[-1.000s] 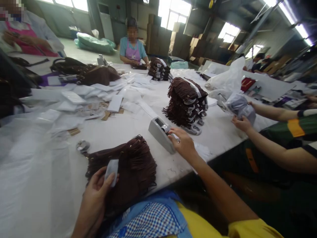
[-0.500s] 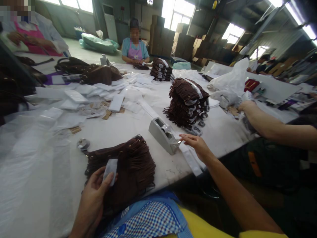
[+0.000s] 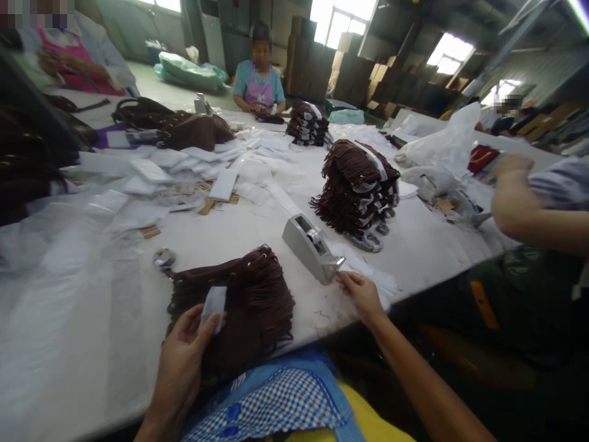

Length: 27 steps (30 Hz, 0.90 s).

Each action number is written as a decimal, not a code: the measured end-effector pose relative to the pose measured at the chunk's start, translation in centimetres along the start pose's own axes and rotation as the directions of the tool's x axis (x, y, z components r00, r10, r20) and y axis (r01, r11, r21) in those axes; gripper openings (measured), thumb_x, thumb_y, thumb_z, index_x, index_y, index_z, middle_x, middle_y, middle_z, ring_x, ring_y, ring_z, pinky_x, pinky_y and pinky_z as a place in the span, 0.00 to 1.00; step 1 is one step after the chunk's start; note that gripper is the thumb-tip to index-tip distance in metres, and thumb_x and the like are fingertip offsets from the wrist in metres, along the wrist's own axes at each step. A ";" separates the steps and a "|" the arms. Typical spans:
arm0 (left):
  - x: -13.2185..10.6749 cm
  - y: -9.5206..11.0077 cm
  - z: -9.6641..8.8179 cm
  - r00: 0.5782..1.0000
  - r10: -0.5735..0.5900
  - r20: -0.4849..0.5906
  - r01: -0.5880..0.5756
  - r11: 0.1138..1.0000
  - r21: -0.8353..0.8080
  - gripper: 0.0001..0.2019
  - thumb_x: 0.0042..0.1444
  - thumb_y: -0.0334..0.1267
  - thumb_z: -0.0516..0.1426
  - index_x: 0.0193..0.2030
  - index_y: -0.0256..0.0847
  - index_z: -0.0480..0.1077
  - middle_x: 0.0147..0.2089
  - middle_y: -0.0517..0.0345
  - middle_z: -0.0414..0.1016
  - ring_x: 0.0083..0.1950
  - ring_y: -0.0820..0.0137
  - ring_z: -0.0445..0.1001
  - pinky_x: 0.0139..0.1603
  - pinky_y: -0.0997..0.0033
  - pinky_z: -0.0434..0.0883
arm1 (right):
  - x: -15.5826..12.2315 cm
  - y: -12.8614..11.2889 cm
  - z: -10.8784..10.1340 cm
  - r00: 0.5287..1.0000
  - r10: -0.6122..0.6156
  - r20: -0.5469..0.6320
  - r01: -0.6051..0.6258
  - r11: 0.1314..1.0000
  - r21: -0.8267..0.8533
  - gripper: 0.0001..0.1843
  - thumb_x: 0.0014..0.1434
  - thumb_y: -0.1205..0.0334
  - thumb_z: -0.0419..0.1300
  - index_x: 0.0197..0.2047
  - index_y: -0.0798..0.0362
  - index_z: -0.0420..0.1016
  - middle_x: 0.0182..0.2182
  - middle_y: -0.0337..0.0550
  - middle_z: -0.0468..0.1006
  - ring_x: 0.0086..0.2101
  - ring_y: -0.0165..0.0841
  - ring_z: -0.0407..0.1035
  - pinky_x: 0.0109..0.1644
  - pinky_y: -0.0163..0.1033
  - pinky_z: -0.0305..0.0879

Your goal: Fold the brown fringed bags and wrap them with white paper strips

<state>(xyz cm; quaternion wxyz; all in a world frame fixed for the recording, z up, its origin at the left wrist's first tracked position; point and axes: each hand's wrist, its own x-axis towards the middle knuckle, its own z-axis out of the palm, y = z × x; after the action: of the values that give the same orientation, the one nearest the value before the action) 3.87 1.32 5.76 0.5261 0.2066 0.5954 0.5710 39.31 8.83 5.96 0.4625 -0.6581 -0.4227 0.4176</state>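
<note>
A brown fringed piece [image 3: 248,301] lies on the white table [image 3: 69,319] right in front of me. My left hand [image 3: 184,356] rests on its near edge and pinches a small white wrapped part [image 3: 212,307] between thumb and fingers. My right hand [image 3: 363,296] is closed in a pinch just below the cutting end of the grey tape dispenser [image 3: 310,247], pulling a strip of clear tape that I can barely make out. White paper [image 3: 372,279] lies under that hand.
A tall stack of brown fringed pieces [image 3: 356,190] stands behind the dispenser, another stack [image 3: 306,123] farther back. White packets [image 3: 193,172] and brown bags [image 3: 175,129] cover the left. A co-worker's arm [image 3: 529,209] reaches in at right; a person [image 3: 260,83] sits across.
My right hand has come off the top of the dispenser and drawn back toward me past its cutter. The co-worker's hands have lifted and moved right. My left hand has stayed put.
</note>
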 end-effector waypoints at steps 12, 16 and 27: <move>-0.4 -0.1 -0.2 0.983 0.136 0.125 -0.135 0.991 -0.012 0.25 0.48 0.43 0.68 0.52 0.40 0.68 0.52 0.51 0.76 0.54 0.59 0.75 0.55 0.63 0.71 | -8.0 -7.1 17.4 0.639 -0.097 0.763 0.097 0.994 0.045 0.16 0.58 0.50 0.63 0.34 0.56 0.80 0.27 0.41 0.79 0.24 0.26 0.69 0.29 0.31 0.65; -0.3 0.2 -0.7 0.980 0.108 0.164 -0.099 0.993 -0.062 0.26 0.46 0.42 0.69 0.51 0.40 0.69 0.51 0.51 0.77 0.53 0.59 0.76 0.55 0.63 0.71 | -7.7 -7.0 19.5 0.663 -0.111 0.740 0.257 0.963 -0.085 0.17 0.59 0.52 0.61 0.27 0.57 0.78 0.21 0.40 0.77 0.22 0.26 0.68 0.26 0.29 0.61; 0.1 0.5 -1.4 0.970 0.068 0.233 -0.051 0.996 -0.077 0.22 0.47 0.40 0.68 0.49 0.38 0.71 0.48 0.50 0.78 0.49 0.61 0.76 0.51 0.65 0.72 | -6.6 -6.5 19.5 0.643 0.073 0.762 0.183 0.952 -0.246 0.21 0.55 0.45 0.65 0.24 0.56 0.75 0.19 0.39 0.76 0.17 0.26 0.67 0.20 0.29 0.62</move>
<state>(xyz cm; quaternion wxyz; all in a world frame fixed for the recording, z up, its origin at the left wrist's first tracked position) 2.49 0.89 5.89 0.5825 0.2721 0.5018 0.5786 17.90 8.97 8.92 0.1480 -0.4695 -0.6564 0.5717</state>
